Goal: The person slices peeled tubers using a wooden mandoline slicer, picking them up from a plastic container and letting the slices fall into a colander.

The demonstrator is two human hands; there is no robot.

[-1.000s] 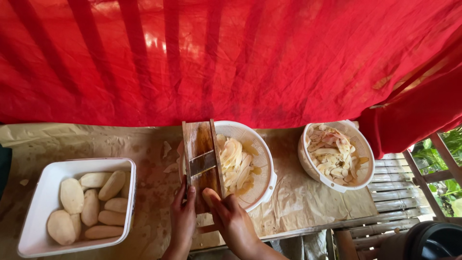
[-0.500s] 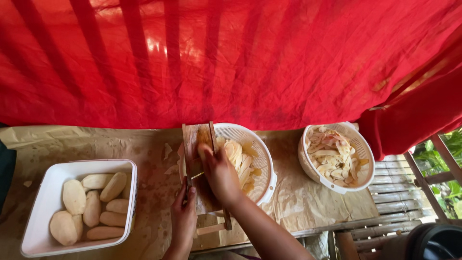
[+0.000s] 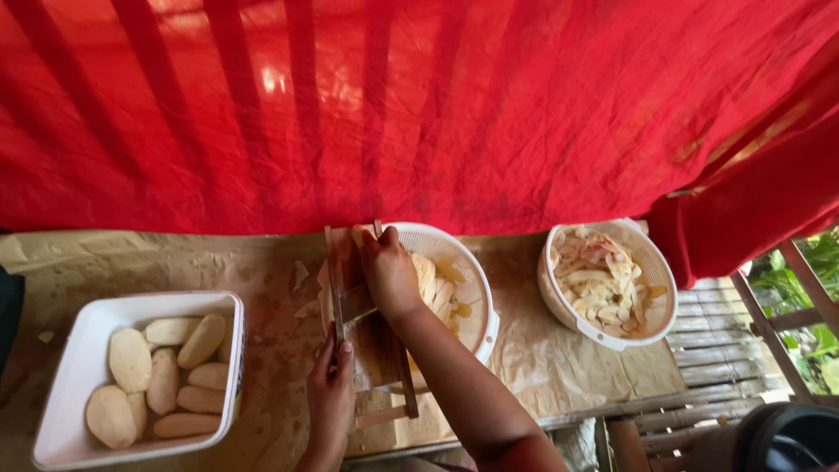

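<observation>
A wooden slicer board (image 3: 367, 336) with a metal blade leans over a white colander (image 3: 476, 293) holding thin pale slices. My right hand (image 3: 389, 271) is at the far top end of the board, pressing a peeled pale tuber (image 3: 358, 236) against it. My left hand (image 3: 330, 393) grips the board's near left rail. Both are on a table covered with brown paper (image 3: 559, 358).
A white rectangular tub (image 3: 52, 419) of several peeled tubers sits at the left. A second white colander (image 3: 634, 328) with peelings and scraps stands at the right. Red cloth (image 3: 419, 114) hangs behind the table. Wooden slats (image 3: 708, 350) lie beyond the right edge.
My right hand has slid the tuber up the slicer board, from its near end to the far top end over the colander. My left hand stays on the rail.
</observation>
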